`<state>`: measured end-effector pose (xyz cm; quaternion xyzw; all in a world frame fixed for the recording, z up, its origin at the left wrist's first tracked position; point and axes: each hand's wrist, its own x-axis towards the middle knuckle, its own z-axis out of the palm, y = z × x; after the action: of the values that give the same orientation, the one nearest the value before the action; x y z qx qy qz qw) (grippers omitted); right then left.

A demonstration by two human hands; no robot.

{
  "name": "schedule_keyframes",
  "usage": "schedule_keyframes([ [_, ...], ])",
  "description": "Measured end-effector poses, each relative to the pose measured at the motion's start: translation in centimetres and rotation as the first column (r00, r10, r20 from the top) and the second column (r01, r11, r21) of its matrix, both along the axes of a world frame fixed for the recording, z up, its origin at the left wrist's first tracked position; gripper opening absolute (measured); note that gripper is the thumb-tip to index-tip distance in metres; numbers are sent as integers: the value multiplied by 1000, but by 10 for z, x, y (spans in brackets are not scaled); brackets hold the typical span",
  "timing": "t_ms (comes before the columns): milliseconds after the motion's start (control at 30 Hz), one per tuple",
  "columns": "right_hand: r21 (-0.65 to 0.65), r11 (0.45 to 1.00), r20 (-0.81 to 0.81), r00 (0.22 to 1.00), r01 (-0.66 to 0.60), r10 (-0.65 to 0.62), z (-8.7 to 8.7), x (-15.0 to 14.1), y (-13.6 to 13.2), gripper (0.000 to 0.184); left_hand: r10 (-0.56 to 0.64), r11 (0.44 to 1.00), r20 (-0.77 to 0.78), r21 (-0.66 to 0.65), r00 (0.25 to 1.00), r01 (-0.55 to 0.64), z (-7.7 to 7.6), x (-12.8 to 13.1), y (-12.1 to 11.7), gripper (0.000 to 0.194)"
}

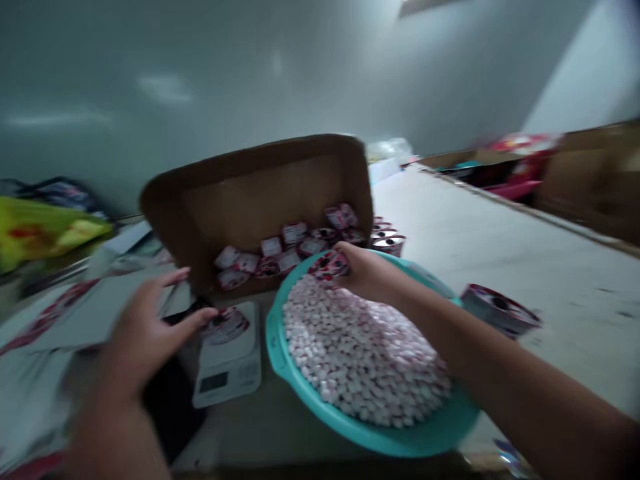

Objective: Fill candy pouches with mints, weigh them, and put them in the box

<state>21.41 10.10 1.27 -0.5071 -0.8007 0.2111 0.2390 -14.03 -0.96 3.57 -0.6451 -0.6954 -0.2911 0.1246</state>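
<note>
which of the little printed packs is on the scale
The pack nearest the left hand, on the white scale; others are in the brown box, beside the teal basin, or in the right hand.

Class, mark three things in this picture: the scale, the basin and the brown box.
Scale [231, 362], head view: its bare white top.
Basin [361, 433], head view: its near rim.
Brown box [265, 195], head view: its inner back wall.

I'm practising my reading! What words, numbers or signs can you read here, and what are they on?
None can be read.
Digital scale: dark display, no legible digits.
Packs in the cardboard box: printing too small and blurred.
Scale pack: too blurred.
Held pack, right hand: too blurred.
</note>
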Motion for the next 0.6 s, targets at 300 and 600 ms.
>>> schedule_keyframes([
  [300, -43, 996, 178, 981, 83, -74, 8, -5, -4, 34, 173, 873, 395, -486, 902, 45, -72, -20, 2, 57],
  [600, -28, 998, 198, 979, 57, -50, 4, -1, 0, 31, -312, 943, 162, -71, 936, 326, -9, 58, 5, 36],
])
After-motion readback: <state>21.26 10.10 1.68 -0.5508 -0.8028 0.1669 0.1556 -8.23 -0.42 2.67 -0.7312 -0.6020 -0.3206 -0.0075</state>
